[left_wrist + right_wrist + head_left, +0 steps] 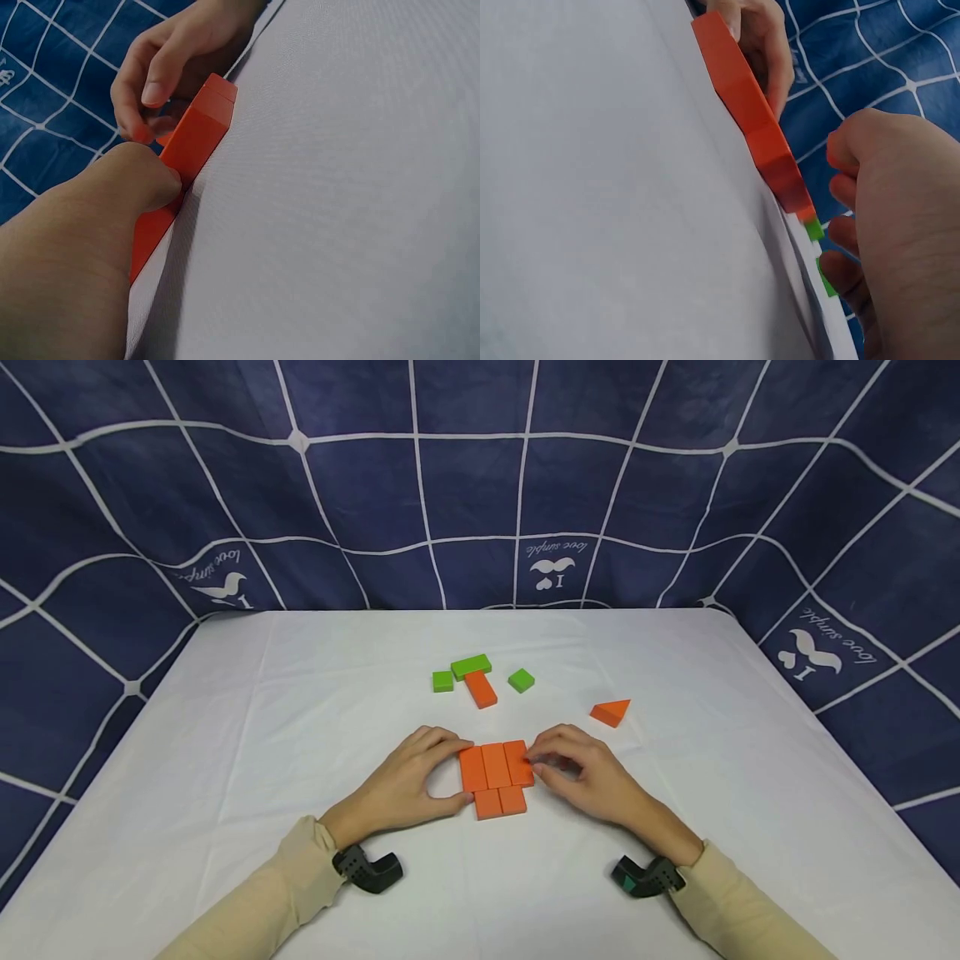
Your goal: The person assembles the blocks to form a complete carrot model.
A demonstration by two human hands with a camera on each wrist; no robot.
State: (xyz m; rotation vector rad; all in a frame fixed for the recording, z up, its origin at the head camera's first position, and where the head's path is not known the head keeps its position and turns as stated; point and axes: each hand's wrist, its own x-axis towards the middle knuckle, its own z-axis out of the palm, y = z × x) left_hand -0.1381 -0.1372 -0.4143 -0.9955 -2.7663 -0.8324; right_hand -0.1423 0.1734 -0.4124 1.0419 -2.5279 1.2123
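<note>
Several orange blocks (496, 766) lie flat and close together on the white cloth, three longer ones side by side above two shorter ones. My left hand (411, 779) holds the leftmost long block between thumb and index finger, at its near and far ends; the thumb shows against the orange side (196, 142) in the left wrist view. At the right edge of the group is my right hand (588, 774), fingers bent loosely with a gap between thumb and fingers. Its fingertips are very near the rightmost long block; contact is unclear. It grips nothing in the right wrist view.
Farther back lie a long green block (471, 667), two small green blocks (442, 682) (521, 680) and an orange block (481, 690) close to the long green one. An orange triangular block (611, 712) lies to the right. Behind the table hangs a blue checked cloth (480, 485).
</note>
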